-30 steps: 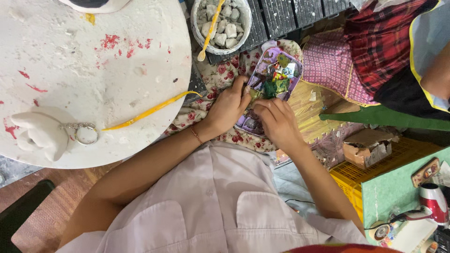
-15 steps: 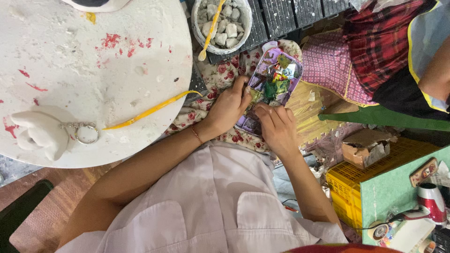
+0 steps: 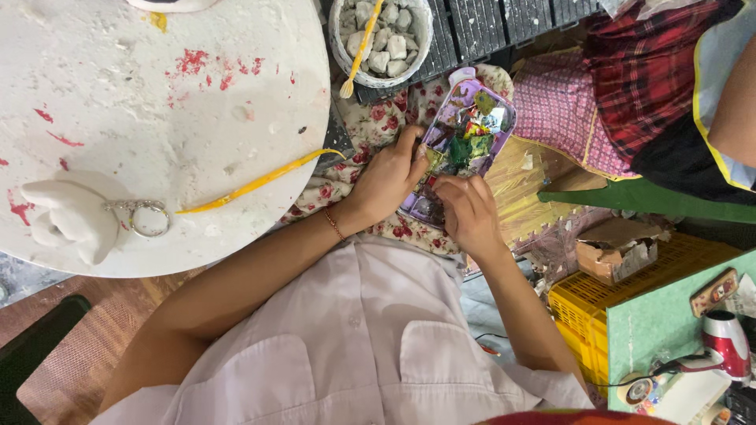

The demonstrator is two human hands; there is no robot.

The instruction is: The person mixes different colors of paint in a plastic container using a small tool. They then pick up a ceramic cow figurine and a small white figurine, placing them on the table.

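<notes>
Both hands down at a purple paint tray (image 3: pixel 465 130) on flowery cloth (image 3: pixel 370 130), left hand (image 3: pixel 390 177) fingers curled round its edge, right hand (image 3: pixel 465 208) fingers bent onto its near end, can't tell what they pinch, yellow brush (image 3: pixel 252 182) and white clay figure (image 3: pixel 75 216) on the messy round tabletop (image 3: pixel 118 102), bucket of white lumps (image 3: pixel 382 39) just above

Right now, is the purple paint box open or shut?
Open. The purple paint box shows messy green, red and yellow paint inside, with no lid covering it, while the left hand and right hand hold it.
</notes>
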